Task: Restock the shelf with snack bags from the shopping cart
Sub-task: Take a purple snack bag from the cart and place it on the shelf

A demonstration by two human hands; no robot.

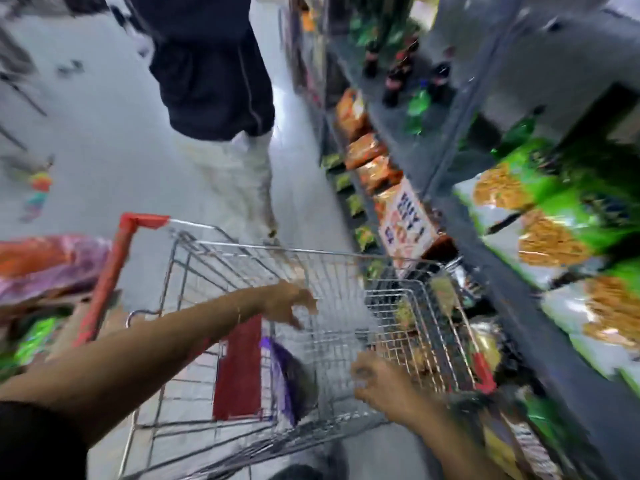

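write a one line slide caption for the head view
Blurred head view: left hand reaches open into a wire shopping cart, right hand at its rim, beside shelves of green snack bags.

Sign on the shelf edge: a white card (pixel 407 225) with red and dark print hangs tilted just beyond the far end of the cart; large dark letters look like "BUY 1", and the rest is too blurred to read.
Dark bottles: red labels (pixel 394 81) show on the upper shelf, wording unreadable.
Green snack bags: print on the packs (pixel 540 195) is smeared by motion, no word legible.
Orange snack bags: lettering (pixel 363 150) unreadable.
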